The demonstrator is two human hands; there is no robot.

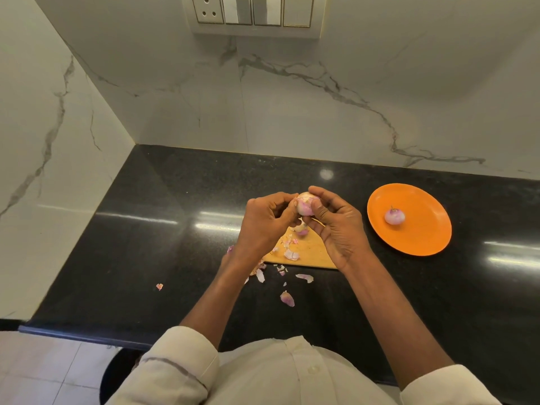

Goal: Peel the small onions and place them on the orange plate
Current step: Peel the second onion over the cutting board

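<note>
Both of my hands are raised above the counter point(146, 229) and meet on one small onion point(304, 203). My left hand point(267, 220) grips the onion from the left side, fingers curled, with the thumb against its skin. My right hand point(336, 222) grips it from the right, with the thumb pressed on the front of the bulb and the fingers curled over the top. The onion sits between the fingertips of the two hands, partly pale and partly purple.

Directly below my hands lies a wooden cutting board point(309, 249) flat on the counter. A second onion point(301, 229) rests on the board just under my left thumb; it is partly hidden by the hands. Peel scraps point(291, 255) lie on the board near my right wrist, and further loose peel pieces point(287, 298) are scattered on the counter between my forearms and to the left of my left forearm.

The orange plate point(420, 238) stands on the counter to the right of my right hand, apart from it. One peeled onion point(394, 215) rests on the plate, near its middle, with a short stem tip pointing up.

A switch panel point(254, 13) is mounted on the marble wall beyond my hands. My sleeves are rolled back to the elbows.
</note>
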